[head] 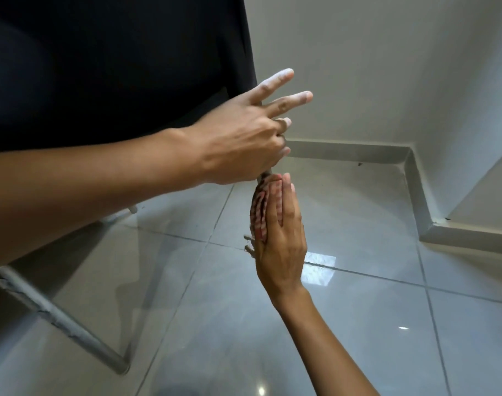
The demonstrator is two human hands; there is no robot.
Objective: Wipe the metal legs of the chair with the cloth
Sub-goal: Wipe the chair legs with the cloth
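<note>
A chair with a black seat [101,67] fills the upper left. One thin metal leg [264,176] comes down from its right corner and shows only as a short piece between my hands. My left hand [244,138] reaches in from the left and curls its lower fingers around that leg, with the index and middle fingers stretched out. Just below it, my right hand [281,241] presses a folded red-checked cloth [260,208] against the same leg, fingers flat and pointing up. The rest of this leg is hidden behind the hand and cloth.
A second grey metal leg [64,318], rough and flaking, slants across the lower left to the floor. The floor is glossy grey tile [358,324]. A pale wall with a skirting board [344,151] forms a corner at the right.
</note>
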